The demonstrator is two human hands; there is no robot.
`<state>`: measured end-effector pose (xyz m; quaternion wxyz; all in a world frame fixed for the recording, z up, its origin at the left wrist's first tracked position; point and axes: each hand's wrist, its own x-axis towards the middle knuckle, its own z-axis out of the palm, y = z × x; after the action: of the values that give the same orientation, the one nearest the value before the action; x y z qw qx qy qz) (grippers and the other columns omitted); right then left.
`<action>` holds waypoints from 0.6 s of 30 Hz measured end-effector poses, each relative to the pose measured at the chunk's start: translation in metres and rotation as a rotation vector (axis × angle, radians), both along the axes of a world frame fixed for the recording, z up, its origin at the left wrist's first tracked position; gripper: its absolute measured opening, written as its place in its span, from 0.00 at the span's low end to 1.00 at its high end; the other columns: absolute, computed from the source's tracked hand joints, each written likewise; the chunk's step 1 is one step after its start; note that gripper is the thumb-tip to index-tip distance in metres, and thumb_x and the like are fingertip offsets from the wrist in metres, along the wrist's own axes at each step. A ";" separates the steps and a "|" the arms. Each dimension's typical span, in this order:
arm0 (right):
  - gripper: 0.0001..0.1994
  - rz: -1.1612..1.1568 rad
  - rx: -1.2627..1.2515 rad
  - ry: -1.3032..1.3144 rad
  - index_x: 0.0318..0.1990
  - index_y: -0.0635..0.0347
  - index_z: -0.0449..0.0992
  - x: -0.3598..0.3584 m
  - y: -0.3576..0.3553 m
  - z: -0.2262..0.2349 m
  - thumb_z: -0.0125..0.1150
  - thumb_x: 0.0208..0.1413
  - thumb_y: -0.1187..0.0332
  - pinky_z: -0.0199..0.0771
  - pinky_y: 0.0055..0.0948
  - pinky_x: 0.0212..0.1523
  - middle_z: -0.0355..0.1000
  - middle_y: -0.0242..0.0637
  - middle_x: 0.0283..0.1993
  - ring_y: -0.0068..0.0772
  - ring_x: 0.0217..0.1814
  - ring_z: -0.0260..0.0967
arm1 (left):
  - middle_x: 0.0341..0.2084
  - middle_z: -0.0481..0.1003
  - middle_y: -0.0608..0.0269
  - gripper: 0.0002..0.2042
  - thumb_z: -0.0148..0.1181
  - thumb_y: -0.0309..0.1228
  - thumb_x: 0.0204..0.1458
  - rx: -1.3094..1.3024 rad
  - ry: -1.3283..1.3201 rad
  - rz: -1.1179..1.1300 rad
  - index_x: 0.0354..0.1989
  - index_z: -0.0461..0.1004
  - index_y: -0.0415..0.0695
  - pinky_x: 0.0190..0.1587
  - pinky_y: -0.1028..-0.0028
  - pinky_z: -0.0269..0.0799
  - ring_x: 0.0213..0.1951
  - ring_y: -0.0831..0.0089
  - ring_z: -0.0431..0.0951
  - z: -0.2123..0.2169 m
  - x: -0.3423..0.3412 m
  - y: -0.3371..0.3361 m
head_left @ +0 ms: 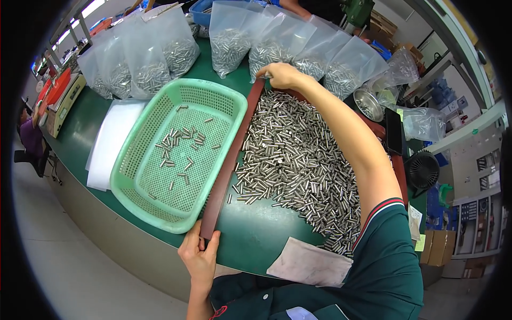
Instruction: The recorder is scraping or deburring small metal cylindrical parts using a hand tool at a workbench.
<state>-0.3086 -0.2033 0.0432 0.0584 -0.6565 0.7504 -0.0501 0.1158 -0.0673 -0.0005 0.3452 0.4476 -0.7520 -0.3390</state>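
A long dark red strip (230, 162) stands on the green table between a basket and a heap of metal pins. My left hand (198, 257) pinches its near end at the table's front edge. Stretched across the heap, my right arm reaches the strip's far end, where my right hand (281, 76) is closed on it; its fingertips are partly hidden. The heap of short silver metal pins (298, 154) lies right of the strip, a few pins loose beside it. Left of the strip, the light green perforated plastic basket (120, 160) holds several scattered pins.
Clear plastic bags of pins (230, 45) line the back. White sheets (109, 141) lie left of the basket. A grey cloth (309, 262) is at the front edge. A metal bowl (368, 104), a phone-like black slab (393, 132) and a black fan (422, 169) stand right.
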 end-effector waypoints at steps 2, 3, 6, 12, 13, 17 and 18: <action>0.24 0.025 0.031 -0.006 0.44 0.48 0.71 0.002 -0.007 -0.006 0.46 0.34 0.77 0.64 0.34 0.47 0.69 0.44 0.43 0.43 0.46 0.65 | 0.16 0.64 0.61 0.18 0.63 0.23 0.34 0.008 -0.006 -0.001 0.37 0.70 0.32 0.17 0.78 0.53 0.14 0.78 0.55 0.001 0.000 0.000; 0.25 0.047 0.066 -0.010 0.44 0.51 0.71 0.002 -0.010 -0.008 0.44 0.32 0.79 0.64 0.33 0.47 0.69 0.45 0.42 0.43 0.46 0.65 | 0.16 0.64 0.61 0.18 0.63 0.23 0.34 0.005 -0.008 0.003 0.37 0.70 0.32 0.17 0.78 0.53 0.14 0.78 0.55 0.002 0.000 0.000; 0.25 0.077 0.075 -0.013 0.44 0.47 0.71 -0.010 -0.014 -0.007 0.46 0.33 0.78 0.64 0.34 0.47 0.69 0.44 0.42 0.43 0.46 0.65 | 0.16 0.64 0.61 0.18 0.63 0.23 0.34 0.006 0.011 -0.007 0.37 0.70 0.32 0.17 0.78 0.53 0.14 0.78 0.55 0.002 -0.002 0.000; 0.22 0.053 0.009 -0.038 0.41 0.46 0.73 -0.012 -0.009 -0.014 0.48 0.34 0.78 0.64 0.34 0.47 0.70 0.43 0.41 0.44 0.46 0.65 | 0.17 0.64 0.62 0.18 0.63 0.22 0.34 0.007 0.018 -0.008 0.38 0.70 0.33 0.18 0.79 0.53 0.15 0.79 0.55 0.003 -0.002 -0.002; 0.22 0.057 0.006 -0.039 0.41 0.46 0.73 -0.011 -0.008 -0.013 0.48 0.34 0.78 0.64 0.34 0.47 0.70 0.43 0.41 0.44 0.46 0.65 | 0.17 0.64 0.62 0.18 0.62 0.21 0.34 0.018 0.022 0.001 0.38 0.70 0.33 0.18 0.79 0.53 0.15 0.79 0.55 0.003 0.000 -0.002; 0.22 0.037 -0.039 -0.142 0.40 0.48 0.74 -0.014 -0.003 -0.015 0.47 0.34 0.78 0.64 0.32 0.47 0.69 0.47 0.41 0.44 0.45 0.65 | 0.17 0.64 0.63 0.18 0.62 0.21 0.34 0.014 0.031 -0.001 0.39 0.70 0.33 0.18 0.79 0.53 0.15 0.80 0.55 0.006 0.001 -0.001; 0.22 0.044 -0.033 -0.166 0.41 0.49 0.74 -0.018 -0.002 -0.018 0.47 0.34 0.78 0.64 0.32 0.47 0.69 0.48 0.42 0.45 0.46 0.65 | 0.17 0.64 0.63 0.18 0.62 0.21 0.34 0.017 0.030 -0.005 0.39 0.70 0.33 0.18 0.79 0.53 0.15 0.80 0.55 0.005 0.000 -0.001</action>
<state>-0.3264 -0.2053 0.0257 0.1105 -0.6674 0.7274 -0.1155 0.1155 -0.0681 0.0047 0.3518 0.4434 -0.7450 -0.3529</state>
